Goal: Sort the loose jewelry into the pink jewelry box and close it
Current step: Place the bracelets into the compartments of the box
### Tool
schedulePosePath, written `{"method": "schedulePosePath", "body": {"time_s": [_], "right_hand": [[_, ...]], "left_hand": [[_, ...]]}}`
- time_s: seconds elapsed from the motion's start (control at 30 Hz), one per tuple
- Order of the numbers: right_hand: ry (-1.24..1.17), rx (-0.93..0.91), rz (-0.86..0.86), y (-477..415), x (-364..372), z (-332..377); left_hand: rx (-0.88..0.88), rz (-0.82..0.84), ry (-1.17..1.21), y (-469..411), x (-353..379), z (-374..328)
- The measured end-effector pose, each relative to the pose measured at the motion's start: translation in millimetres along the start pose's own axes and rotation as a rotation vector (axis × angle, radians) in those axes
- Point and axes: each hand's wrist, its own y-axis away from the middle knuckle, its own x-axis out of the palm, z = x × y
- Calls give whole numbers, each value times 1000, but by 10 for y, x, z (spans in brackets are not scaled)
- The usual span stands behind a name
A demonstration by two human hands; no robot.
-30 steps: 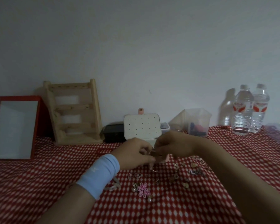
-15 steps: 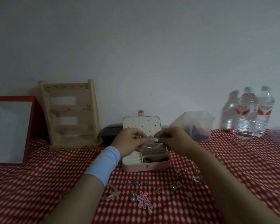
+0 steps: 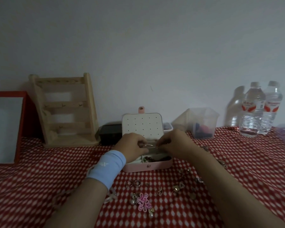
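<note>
Pink box (image 3: 147, 167) open, partly filled; left hand (image 3: 132, 145) and right hand (image 3: 173, 143) fingers pinch thin piece (image 3: 149, 145) over it. Much jewelry (image 3: 143, 201) left on counter (image 3: 39, 186); closing undone.

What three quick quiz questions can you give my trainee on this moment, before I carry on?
1. What do the left hand and right hand pinch between them over the pink jewelry box?
2. True or false: the box is shut.
3. The pink flower piece lies: A in the box; B on the cloth in front of the box; C in the left hand.

Key
1. A thin piece, one end in each grip.
2. False: its lid stands open.
3. B.
</note>
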Motion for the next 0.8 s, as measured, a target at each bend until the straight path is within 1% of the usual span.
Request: {"method": "schedulePosePath", "body": {"time_s": [0.07,0.17,0.2,0.27,0.33,0.43,0.57,0.63,0.7,0.73,0.8], "right_hand": [[-3,-20,4,2,-22,-5],[-19,-42,-52,7,-71,-47],[-27,-55,-75,3,-76,-66],[-50,-69,-103,-5,-67,-97],[-76,-72,-75,6,-51,-96],[-74,-65,-5,16,-53,-70],[-99,-56,-99,14,-94,-41],[-21,-68,-47,43,-84,5],[94,-90,66,75,-42,57],[132,-103,95,83,-26,84],[152,-126,91,99,-14,158]], "left_hand": [[-6,-21,26,-5,-15,13],[-3,-44,74,-3,-23,-28],[-1,-32,65,-4,-10,-44],[17,7,-44,-9,21,-56],[26,40,-104,-11,29,-50],[56,45,-86,-26,-6,-35],[93,71,-101,-22,-34,-28],[82,112,-103,-13,-53,-13],[72,110,-76,12,-101,2],[67,98,-62,38,-145,5],[54,83,-57,114,-269,25]]}}
